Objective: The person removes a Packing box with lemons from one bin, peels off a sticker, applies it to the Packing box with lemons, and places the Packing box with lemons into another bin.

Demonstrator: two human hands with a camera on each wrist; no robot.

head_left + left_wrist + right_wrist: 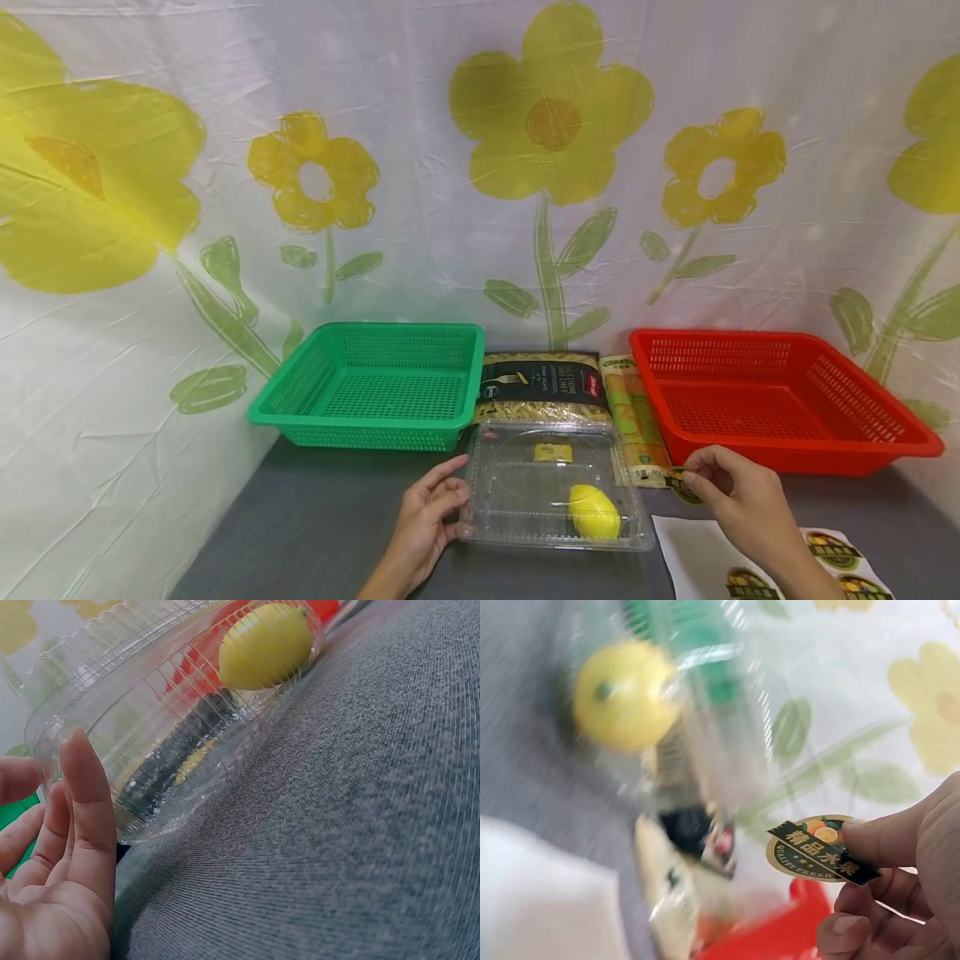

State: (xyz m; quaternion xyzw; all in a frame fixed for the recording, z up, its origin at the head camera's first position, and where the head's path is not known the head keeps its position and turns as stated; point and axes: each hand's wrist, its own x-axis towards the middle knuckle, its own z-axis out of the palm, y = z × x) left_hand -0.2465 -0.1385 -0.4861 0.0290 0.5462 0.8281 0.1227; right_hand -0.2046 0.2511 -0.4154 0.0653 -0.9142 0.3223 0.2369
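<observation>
Enclosing container (517, 504): clear, lying before us.
Our left hand (423, 517): fingers loosely spread, touching container's left edge.
Our right hand (746, 496): fingertips pinched together on sticker (806, 855).
Lemon (594, 513): inside, front right.
Sticker: right of container.

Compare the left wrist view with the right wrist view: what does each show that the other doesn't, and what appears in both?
Only the left wrist view: the left hand, at the edge of the clear box. Only the right wrist view: the right hand pinching a fruit sticker, and white paper. Both: the lemon, clear box, red basket and green basket.
</observation>
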